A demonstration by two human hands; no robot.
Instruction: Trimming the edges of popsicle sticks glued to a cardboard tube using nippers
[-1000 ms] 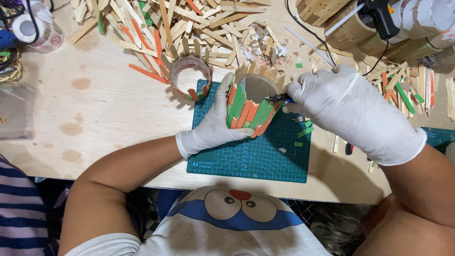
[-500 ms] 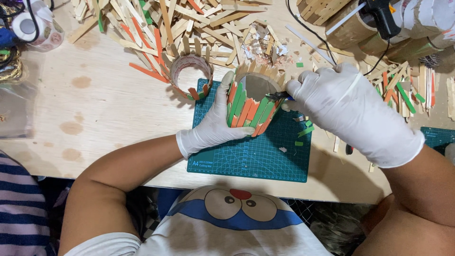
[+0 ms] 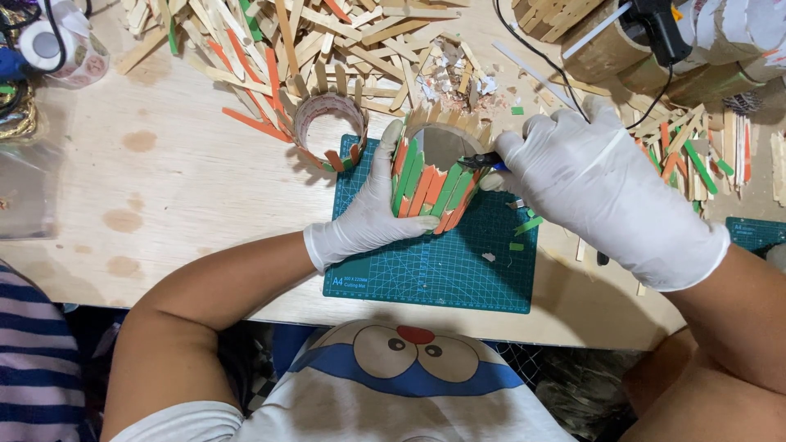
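The pale wooden table (image 3: 188,205) carried everything, with a wide litter of craft sticks (image 3: 270,41) spread across its far side, plain wood mixed with orange and green ones. A green cutting mat (image 3: 434,274) lay at the near edge of the table, in front of the person. On the far part of the mat stood the stick-clad cup (image 3: 434,176), a round holder walled with upright orange, green and plain sticks, tilted a little toward the camera. The left hand (image 3: 372,217), in a white glove, wrapped around the cup's left side, its grip closed on the wall and the thumb lying up along the sticks. The right hand (image 3: 606,192), also gloved, sat just right of the cup, its grip pressed together on a small cutter (image 3: 481,162) whose dark tip touched the cup's rim. A second ring of sticks (image 3: 327,131) stood just off the mat's far left corner. Small green and white offcuts (image 3: 524,225) lay on the mat below the right hand.
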